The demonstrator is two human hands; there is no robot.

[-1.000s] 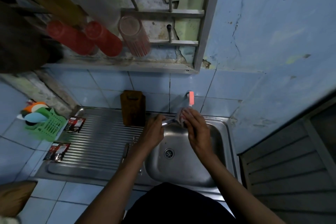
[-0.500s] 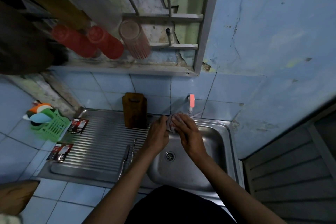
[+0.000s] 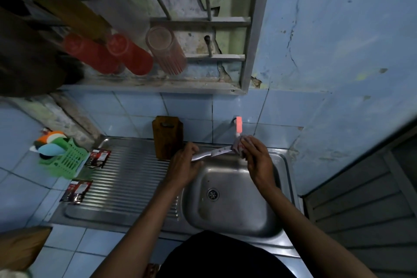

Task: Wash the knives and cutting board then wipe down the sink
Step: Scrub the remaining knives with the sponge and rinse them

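My left hand (image 3: pixel 184 165) grips the handle of a steel knife (image 3: pixel 212 153) held level over the back of the sink basin (image 3: pixel 228 207). My right hand (image 3: pixel 257 160) pinches a small greyish cloth (image 3: pixel 237 148) around the blade's tip, just below the pink-handled tap (image 3: pixel 238 125). A brown wooden cutting board (image 3: pixel 166 136) stands upright against the tiled wall on the drainboard, just left of my left hand. No water stream is visible.
Ribbed steel drainboard (image 3: pixel 126 178) lies left of the basin, with two dark sachets (image 3: pixel 98 158) at its left edge. A green basket (image 3: pixel 64 161) with sponges sits further left. Red cups (image 3: pixel 126 56) hang on the rack overhead.
My right hand slid the cloth rightward along the blade to its tip, exposing the blade. My left hand stayed on the handle.
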